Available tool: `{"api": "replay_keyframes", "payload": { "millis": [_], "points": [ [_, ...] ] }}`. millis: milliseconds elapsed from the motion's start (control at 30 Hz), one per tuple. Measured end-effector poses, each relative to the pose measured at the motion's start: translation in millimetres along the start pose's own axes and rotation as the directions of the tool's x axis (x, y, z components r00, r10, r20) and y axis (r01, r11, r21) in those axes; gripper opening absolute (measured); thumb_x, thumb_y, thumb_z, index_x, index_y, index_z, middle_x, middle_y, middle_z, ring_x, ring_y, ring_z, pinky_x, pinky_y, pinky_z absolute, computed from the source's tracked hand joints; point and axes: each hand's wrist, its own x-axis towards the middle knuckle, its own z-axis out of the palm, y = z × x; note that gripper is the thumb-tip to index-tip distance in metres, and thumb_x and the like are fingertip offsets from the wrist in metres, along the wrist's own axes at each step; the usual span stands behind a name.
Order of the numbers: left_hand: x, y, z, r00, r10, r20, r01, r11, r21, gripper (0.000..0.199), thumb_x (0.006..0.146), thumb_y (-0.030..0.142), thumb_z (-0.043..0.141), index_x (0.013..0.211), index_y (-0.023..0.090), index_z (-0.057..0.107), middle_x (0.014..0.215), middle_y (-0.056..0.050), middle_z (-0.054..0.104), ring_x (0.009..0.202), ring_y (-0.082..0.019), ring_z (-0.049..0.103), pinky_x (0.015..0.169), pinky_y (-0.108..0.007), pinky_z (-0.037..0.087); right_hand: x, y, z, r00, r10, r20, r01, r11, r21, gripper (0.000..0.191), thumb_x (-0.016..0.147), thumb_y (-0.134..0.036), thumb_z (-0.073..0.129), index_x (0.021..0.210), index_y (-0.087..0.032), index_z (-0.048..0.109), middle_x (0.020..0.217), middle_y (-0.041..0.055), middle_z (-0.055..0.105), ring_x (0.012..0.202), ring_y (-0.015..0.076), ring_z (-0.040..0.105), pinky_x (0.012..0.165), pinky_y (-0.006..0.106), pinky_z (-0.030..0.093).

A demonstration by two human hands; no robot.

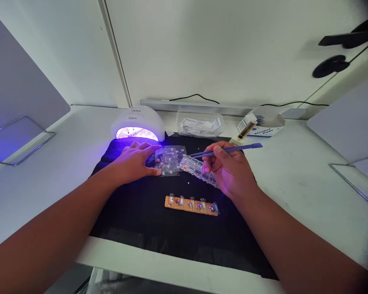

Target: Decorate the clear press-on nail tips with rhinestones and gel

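Note:
My left hand (pixel 136 162) rests at the left edge of clear sheets (pixel 171 160) dotted with small white and coloured pieces, its thumb and forefinger spread. Pinched in my right hand (pixel 230 167) are bluish tweezers (pixel 241 148), their tips pointing left above the corner of a clear compartment box (pixel 196 168). Part of that box is hidden behind my right hand; small bits show in its compartments. Nearer to me, an orange strip (pixel 185 208) carries several decorated nail tips. One tiny white piece (pixel 188 183) lies between the box and the strip.
A lit nail lamp (pixel 138 120) stands behind my left hand. At the back are a clear tub of packets (pixel 200 123), an alcohol pads box (pixel 268 127) and a small gold-and-black bottle (pixel 247 130). A black mat (pixel 159 230) covers the middle of the white table (pixel 294 171).

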Motion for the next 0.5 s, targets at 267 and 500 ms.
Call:
{"api": "replay_keyframes", "payload": {
  "millis": [267, 500],
  "points": [
    [-3, 3, 3.3, 0.999, 0.046, -0.012, -0.046, 0.999, -0.003, 0.072, 0.089, 0.061, 0.051, 0.152, 0.030, 0.036, 0.154, -0.011, 0.043, 0.140, -0.043, 0.035, 0.109, -0.068, 0.028, 3, 7, -1, 0.999, -0.044, -0.011, 0.043, 0.998, -0.053, 0.021, 0.075, -0.040, 0.076, 0.074, -0.020, 0.068, 0.061, -0.0029, 0.065, 0.049, 0.0098, 0.055, 0.054, 0.027, 0.045],
    [-4, 12, 9.8, 0.999, 0.004, -0.040, -0.002, 0.999, 0.037, 0.082, 0.080, 0.070, 0.058, 0.151, 0.034, 0.037, 0.151, -0.010, 0.045, 0.138, -0.048, 0.033, 0.105, -0.071, 0.029, -1, 6, 2, 0.999, -0.045, -0.015, 0.042, 0.992, -0.122, 0.019, 0.076, -0.038, 0.075, 0.074, -0.021, 0.068, 0.063, -0.0029, 0.064, 0.057, 0.0115, 0.058, 0.061, 0.029, 0.045]
  ]
}}
